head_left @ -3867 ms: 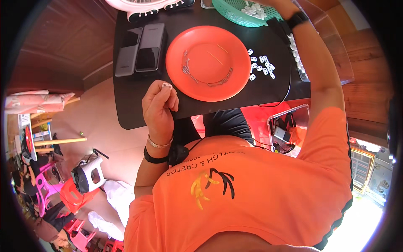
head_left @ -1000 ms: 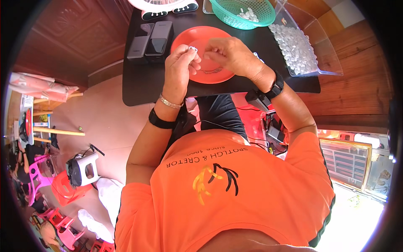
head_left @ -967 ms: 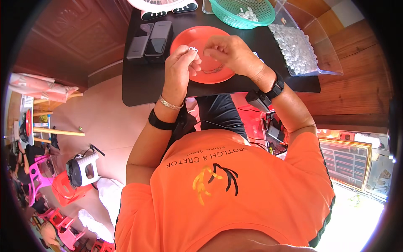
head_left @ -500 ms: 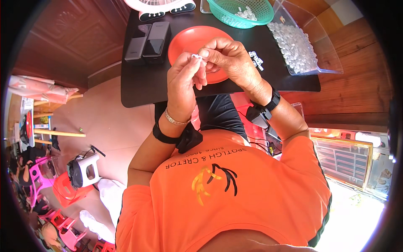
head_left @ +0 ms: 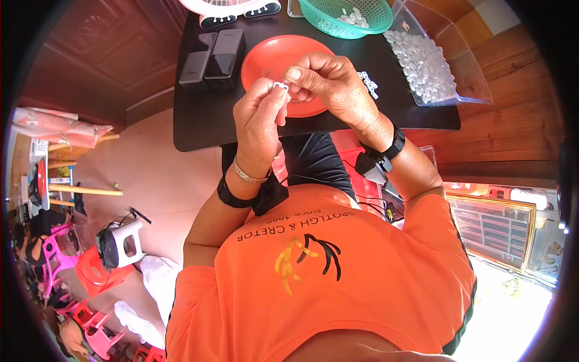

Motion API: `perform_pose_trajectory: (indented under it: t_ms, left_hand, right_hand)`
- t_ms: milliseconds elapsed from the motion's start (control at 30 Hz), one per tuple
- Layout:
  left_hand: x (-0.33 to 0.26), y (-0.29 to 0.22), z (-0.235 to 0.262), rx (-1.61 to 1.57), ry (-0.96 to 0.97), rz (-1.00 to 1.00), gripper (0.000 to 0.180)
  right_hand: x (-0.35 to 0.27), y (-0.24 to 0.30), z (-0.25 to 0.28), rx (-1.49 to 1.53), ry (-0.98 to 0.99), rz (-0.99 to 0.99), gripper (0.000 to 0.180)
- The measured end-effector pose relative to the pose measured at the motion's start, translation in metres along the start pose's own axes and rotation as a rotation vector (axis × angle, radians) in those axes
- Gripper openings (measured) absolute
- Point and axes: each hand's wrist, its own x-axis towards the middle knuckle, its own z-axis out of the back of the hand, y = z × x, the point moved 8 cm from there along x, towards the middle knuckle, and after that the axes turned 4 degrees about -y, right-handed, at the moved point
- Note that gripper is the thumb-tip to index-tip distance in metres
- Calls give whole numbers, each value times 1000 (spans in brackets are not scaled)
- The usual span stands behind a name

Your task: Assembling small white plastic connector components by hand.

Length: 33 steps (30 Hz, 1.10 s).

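Note:
My left hand (head_left: pixel 260 111) is closed, with a small white plastic piece (head_left: pixel 281 85) pinched between thumb and fingertips. The piece looks ring-shaped at its ends. Just right of it is my right hand (head_left: pixel 329 81), its thumb and index finger pressed together. Whatever is between those fingertips, if anything, is too small to make out. A narrow gap parts the two hands' fingertips. Both are held over a red round plate (head_left: pixel 259 59), whose middle and near side they partly hide. Several small white pieces (head_left: pixel 369 85) lie on the black table beside my right hand.
On the black table (head_left: pixel 205 123) two grey box-like devices (head_left: pixel 224 57) stand at the left. A green basket (head_left: pixel 338 25) with clear pieces is at the back. A clear tray (head_left: pixel 461 99) of many translucent pieces (head_left: pixel 422 66) sits at the right, by a wooden wall (head_left: pixel 512 90).
My left hand has shifted slightly left and down with the white piece, away from my right fingertips. My right hand has hardly moved.

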Motion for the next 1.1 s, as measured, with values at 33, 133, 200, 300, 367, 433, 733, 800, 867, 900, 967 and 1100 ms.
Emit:
perform_pose_trajectory:
  t_ms: [33,133,200,300,367,433,733,800,867,900,967,1100]
  left_hand:
    - [0,-1,0,23,0,-18,20]
    - [-1,1,1,39,-2,-5,20]
    - [-2,1,1,41,-7,12,19]
    - [-2,3,2,38,-5,42,19]
    - [-3,4,1,34,-1,56,18]
    - [-4,6,1,18,-5,77,18]
    - [-5,5,-1,148,49,-59,23]
    - [-5,6,-2,135,41,-56,23]
    - [-4,8,-1,121,33,-55,23]
    - [-3,12,-1,110,42,-38,23]
    - [-1,15,-1,98,50,-21,23]
    - [-1,18,3,58,63,70,23]
  right_hand:
    - [0,-1,0,1,0,-1,22]
    - [0,-3,-3,-14,28,14,23]
    - [0,-2,-3,0,22,20,22]
    - [0,-4,-4,1,49,18,21]
    - [0,-5,-3,2,51,13,22]
    - [-1,-5,-3,3,55,7,23]
    - [-6,9,-6,-223,50,163,17]
    - [-8,12,-5,-225,19,210,16]
    - [-7,9,-5,-234,10,203,16]
    - [-6,7,-4,-243,0,198,16]
    - [-6,2,-1,-254,8,175,17]
    - [0,-13,0,-168,76,-2,22]
